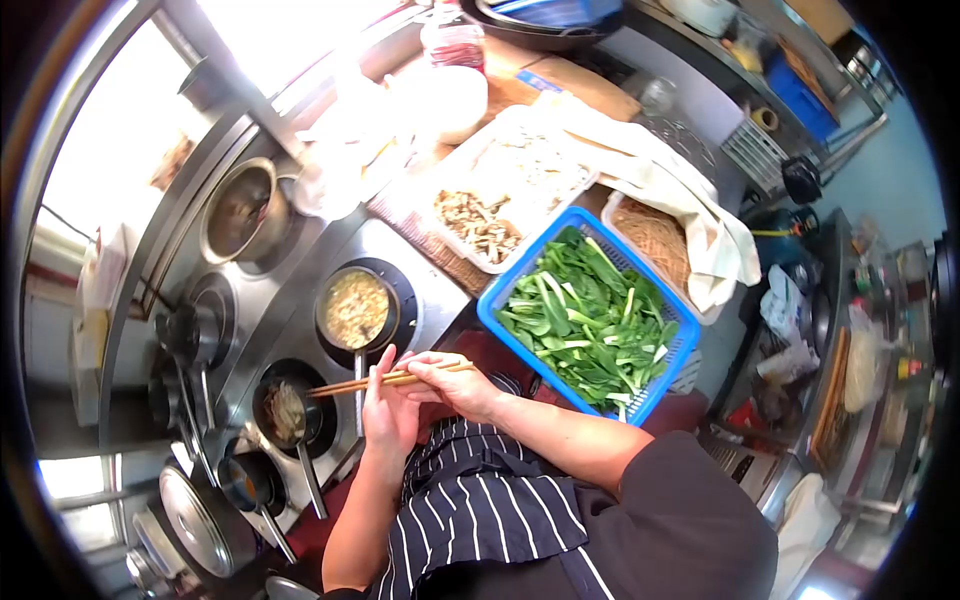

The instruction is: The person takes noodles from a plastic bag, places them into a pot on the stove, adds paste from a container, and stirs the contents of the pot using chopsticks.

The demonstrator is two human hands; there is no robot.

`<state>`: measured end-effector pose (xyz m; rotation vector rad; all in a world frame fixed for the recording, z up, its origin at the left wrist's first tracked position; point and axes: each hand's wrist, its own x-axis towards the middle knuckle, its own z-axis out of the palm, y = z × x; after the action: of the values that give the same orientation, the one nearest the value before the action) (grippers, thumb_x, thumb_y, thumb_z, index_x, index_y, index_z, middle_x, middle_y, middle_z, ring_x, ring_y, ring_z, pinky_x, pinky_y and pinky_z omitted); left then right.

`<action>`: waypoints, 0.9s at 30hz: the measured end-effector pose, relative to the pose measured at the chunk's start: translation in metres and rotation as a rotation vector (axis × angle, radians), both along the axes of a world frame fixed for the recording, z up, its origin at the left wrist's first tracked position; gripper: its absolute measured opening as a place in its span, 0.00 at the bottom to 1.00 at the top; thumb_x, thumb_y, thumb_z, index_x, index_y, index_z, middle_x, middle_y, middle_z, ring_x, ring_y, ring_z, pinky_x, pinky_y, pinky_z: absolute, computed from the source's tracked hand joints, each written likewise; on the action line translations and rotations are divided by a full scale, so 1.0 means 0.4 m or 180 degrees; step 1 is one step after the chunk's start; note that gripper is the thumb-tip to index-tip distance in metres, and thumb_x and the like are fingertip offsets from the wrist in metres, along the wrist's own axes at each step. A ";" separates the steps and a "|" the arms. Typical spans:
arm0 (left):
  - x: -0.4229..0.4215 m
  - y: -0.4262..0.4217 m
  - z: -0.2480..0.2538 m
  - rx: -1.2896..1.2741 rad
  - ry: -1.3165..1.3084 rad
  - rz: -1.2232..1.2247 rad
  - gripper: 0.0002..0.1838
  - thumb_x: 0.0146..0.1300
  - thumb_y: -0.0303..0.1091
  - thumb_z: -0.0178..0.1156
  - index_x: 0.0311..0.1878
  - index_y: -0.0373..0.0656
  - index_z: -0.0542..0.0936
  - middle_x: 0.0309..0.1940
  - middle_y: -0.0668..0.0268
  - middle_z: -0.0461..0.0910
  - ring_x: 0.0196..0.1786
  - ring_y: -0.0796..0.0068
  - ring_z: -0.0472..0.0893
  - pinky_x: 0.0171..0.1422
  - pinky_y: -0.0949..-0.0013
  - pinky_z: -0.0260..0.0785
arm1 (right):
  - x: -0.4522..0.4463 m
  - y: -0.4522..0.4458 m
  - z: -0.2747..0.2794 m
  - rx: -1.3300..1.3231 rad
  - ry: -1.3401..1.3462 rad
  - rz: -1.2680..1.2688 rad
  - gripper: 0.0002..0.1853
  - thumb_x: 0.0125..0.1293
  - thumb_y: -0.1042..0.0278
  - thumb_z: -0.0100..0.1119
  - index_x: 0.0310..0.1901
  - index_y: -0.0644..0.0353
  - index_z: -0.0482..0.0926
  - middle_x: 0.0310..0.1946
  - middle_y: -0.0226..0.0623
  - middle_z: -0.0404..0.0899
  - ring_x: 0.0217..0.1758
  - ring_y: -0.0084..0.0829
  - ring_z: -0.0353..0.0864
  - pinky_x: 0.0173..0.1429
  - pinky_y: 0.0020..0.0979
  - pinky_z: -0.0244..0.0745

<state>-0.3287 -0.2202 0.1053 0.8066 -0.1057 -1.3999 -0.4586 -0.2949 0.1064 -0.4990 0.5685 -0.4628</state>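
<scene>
My right hand (455,383) is closed around a pair of wooden chopsticks (345,386), whose tips point left over a small pan (288,408) with pale, stringy food in it. Beside it, my left hand (390,408) has its fingers stretched out and its palm turned up, and the chopsticks cross at its fingers. Whether the left fingers press on them is hard to see. Just above the hands stands a saucepan (357,308) of yellowish soup with bits in it. To the right, a blue basket (492,312) is full of cut leafy greens (590,320).
A white tray (480,262) of sliced mushrooms sits behind the basket, near a container of noodles (650,235) partly under a cloth (725,245). More pans with long handles (280,535), a lidded pot (195,520) and a large pot (238,212) stand on the left.
</scene>
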 end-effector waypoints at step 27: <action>-0.017 0.000 -0.084 0.0699 0.0492 0.0324 0.19 0.75 0.44 0.46 0.58 0.45 0.77 0.45 0.59 0.83 0.46 0.63 0.81 0.55 0.61 0.74 | -1.030 -0.579 -0.165 -0.2225 0.5869 0.0011 0.18 0.55 0.60 0.67 0.46 0.61 0.84 0.41 0.52 0.84 0.48 0.45 0.84 0.53 0.38 0.77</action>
<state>-0.3356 -0.2202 0.0718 0.8683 0.2091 -1.3870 -0.8706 -0.5264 0.0404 -1.5965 2.1916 -0.0426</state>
